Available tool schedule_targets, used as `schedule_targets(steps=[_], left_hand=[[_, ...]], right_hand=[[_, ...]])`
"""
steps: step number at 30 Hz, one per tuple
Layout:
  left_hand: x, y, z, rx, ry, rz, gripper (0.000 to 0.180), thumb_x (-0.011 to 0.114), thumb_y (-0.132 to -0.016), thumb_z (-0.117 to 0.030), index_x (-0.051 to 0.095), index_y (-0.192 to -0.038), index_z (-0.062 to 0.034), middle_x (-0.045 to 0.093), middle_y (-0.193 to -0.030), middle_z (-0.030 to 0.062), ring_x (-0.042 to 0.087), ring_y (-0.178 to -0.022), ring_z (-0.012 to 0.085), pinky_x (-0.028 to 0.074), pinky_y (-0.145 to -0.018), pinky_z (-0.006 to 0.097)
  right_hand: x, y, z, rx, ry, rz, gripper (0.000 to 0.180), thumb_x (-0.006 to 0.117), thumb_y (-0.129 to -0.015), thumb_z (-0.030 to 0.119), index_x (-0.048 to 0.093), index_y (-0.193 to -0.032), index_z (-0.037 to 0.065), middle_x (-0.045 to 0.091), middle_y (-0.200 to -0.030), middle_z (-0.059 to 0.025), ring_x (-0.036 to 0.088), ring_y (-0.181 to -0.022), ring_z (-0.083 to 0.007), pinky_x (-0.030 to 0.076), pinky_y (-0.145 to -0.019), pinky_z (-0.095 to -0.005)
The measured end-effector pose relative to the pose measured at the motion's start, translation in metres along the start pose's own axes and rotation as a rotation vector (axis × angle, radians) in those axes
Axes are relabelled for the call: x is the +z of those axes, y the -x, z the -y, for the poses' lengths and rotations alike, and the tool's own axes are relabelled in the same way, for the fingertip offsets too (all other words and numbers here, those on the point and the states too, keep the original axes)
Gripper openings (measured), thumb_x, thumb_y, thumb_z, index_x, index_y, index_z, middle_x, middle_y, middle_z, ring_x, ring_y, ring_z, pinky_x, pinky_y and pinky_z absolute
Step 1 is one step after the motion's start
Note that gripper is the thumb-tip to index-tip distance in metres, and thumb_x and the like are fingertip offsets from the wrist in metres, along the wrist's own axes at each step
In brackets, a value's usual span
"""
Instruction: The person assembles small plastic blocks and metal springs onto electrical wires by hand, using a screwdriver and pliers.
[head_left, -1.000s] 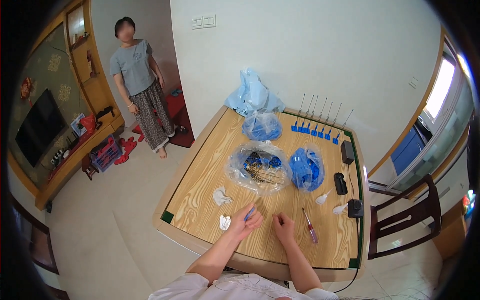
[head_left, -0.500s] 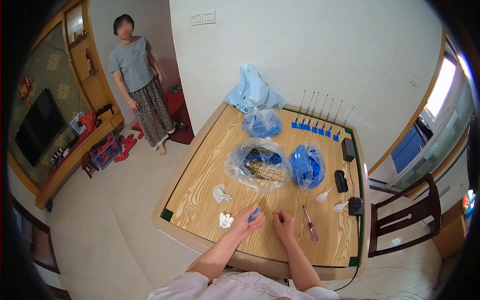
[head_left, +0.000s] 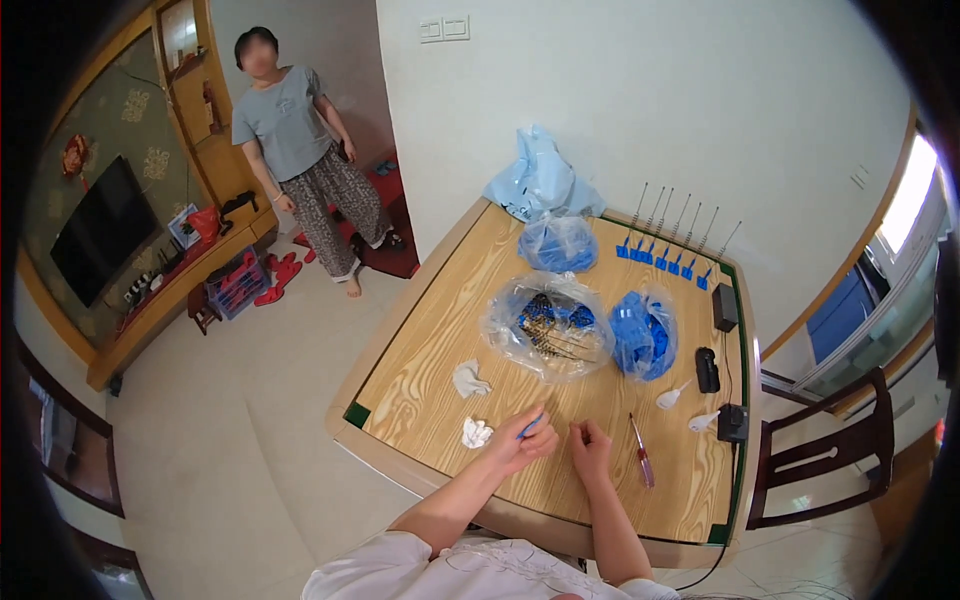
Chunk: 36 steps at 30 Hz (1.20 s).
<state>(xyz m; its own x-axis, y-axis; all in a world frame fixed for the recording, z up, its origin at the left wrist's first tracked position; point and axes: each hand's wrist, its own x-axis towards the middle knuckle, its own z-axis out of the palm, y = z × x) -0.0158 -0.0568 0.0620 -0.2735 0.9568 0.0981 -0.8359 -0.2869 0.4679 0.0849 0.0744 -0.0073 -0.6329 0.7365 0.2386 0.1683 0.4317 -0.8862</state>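
within left grip point(head_left: 520, 446), blue piece point(head_left: 530, 427)

Held piece point(head_left: 531, 427) blue; table point(head_left: 415, 350) tan, wood-grained; screwdriver handle point(head_left: 646, 471) seemingly reddish.

Glossy, crinkled plastic bag point(head_left: 502, 328), wood-grained tabletop point(head_left: 420, 375)

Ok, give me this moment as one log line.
left hand: holds blue piece | right hand: curled, contents unclear, beside screwdriver | ahead: clear plastic bag holding springs | back edge: blue-based spring rods
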Motion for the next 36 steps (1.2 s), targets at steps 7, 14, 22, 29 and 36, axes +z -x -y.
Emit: schedule_targets(steps=[7, 14, 22, 29, 36], left_hand=[[0.004, 0.005, -0.001, 0.003, -0.013, -0.003, 0.044, 0.035, -0.097, -0.035, 0.033, -0.058, -0.0152, 0.027, -0.046, -0.0041, 0.028, -0.045, 0.0102, 0.024, -0.047, 0.025], [0.002, 0.002, 0.001, -0.004, -0.096, -0.068, 0.042, 0.035, -0.096, -0.036, 0.034, -0.059, -0.0153, 0.028, -0.046, -0.0046, 0.03, -0.048, 0.0119, 0.027, -0.051, 0.026], [0.01, 0.001, 0.003, -0.004, -0.16, -0.114, 0.042, 0.035, -0.096, -0.035, 0.034, -0.06, -0.0142, 0.027, -0.046, -0.004, 0.029, -0.047, 0.0124, 0.027, -0.051, 0.026], [0.01, 0.002, 0.009, 0.041, -0.249, -0.172, 0.041, 0.037, -0.097, -0.031, 0.035, -0.061, -0.0118, 0.033, -0.047, -0.0008, 0.031, -0.045, 0.0114, 0.027, -0.047, 0.026], [0.008, 0.001, 0.02, 0.106, -0.514, -0.392, 0.038, 0.047, -0.094, -0.031, 0.04, -0.062, -0.0112, 0.039, -0.053, -0.0024, 0.037, -0.048, 0.007, 0.029, -0.046, 0.022]], right_hand=[[-0.001, -0.001, 0.009, 0.001, 0.046, 0.048, 0.021, 0.064, -0.081, 0.018, 0.058, -0.074, 0.0, 0.05, -0.052, -0.0082, 0.045, -0.047, -0.0108, 0.038, -0.046, -0.0284], [-0.002, 0.0, 0.009, -0.002, -0.017, 0.017, 0.024, 0.064, -0.082, 0.014, 0.05, -0.068, -0.001, 0.04, -0.051, -0.0029, 0.035, -0.049, -0.0077, 0.031, -0.044, -0.0271], [-0.002, -0.002, 0.006, -0.013, 0.003, 0.021, 0.026, 0.063, -0.083, 0.021, 0.055, -0.07, 0.0, 0.048, -0.051, -0.0082, 0.042, -0.046, -0.0115, 0.036, -0.045, -0.0292], [-0.003, -0.001, 0.005, 0.006, 0.013, 0.039, 0.017, 0.063, -0.082, 0.014, 0.057, -0.073, -0.001, 0.048, -0.053, -0.0037, 0.042, -0.05, -0.0072, 0.036, -0.046, -0.0258], [-0.002, -0.001, 0.005, -0.004, -0.045, 0.021, 0.019, 0.063, -0.081, 0.014, 0.056, -0.072, -0.001, 0.045, -0.051, -0.004, 0.039, -0.048, -0.0076, 0.034, -0.044, -0.0262]])
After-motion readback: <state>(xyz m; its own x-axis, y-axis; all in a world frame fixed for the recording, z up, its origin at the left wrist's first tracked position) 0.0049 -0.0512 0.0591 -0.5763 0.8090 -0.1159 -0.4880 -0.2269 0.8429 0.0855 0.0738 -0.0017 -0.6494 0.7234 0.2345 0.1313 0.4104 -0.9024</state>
